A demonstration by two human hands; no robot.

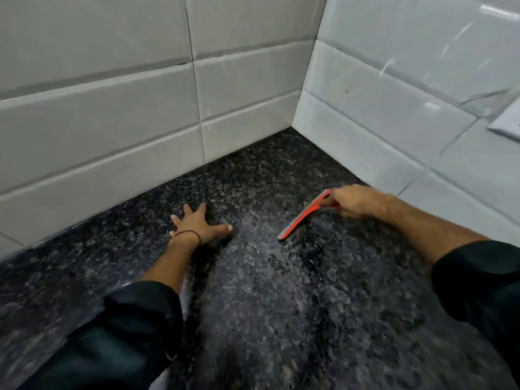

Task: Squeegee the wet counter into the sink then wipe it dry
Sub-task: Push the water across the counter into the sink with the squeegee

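Observation:
A dark speckled granite counter (pixel 281 291) fills the lower view, with a wet sheen and water patches near its middle. My right hand (pixel 354 202) grips the handle of a red squeegee (pixel 302 216), whose grey blade edge rests on the counter and slants from upper right to lower left. My left hand (pixel 201 223) lies flat on the counter with its fingers spread, to the left of the blade; a thin black band circles its wrist. No sink or cloth is in view.
White tiled walls (pixel 112 122) rise behind the counter and on the right (pixel 394 108), meeting in a corner at the back. A white plate-like object (pixel 506 119) pokes in at the right edge on the wall.

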